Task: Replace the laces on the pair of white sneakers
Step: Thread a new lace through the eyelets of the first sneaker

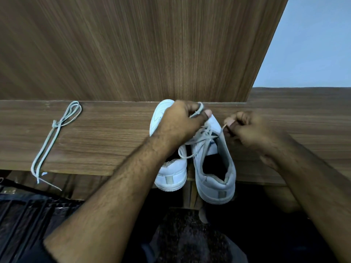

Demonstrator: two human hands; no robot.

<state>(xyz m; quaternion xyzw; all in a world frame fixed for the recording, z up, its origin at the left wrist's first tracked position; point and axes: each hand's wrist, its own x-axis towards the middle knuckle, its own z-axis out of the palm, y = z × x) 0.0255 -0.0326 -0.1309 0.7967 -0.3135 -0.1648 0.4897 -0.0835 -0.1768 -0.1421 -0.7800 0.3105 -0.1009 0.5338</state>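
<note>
Two white sneakers stand side by side on a narrow wooden shelf [114, 137], heels toward me and hanging over its front edge. The left sneaker [171, 173] is partly covered by my left forearm. My left hand [182, 118] is over the toe end of the right sneaker [214, 168] and pinches a loop of its white lace [199, 137] between thumb and fingers. My right hand [245, 128], just right of that shoe, pinches the lace's tip. A spare pale lace [55, 135] lies knotted on the shelf at the left.
A tall wooden panel [152, 44] rises straight behind the shelf, close to the shoe toes. A pale blue wall [313, 44] shows at the upper right. Below the shelf are dark objects [28, 215] and my lap.
</note>
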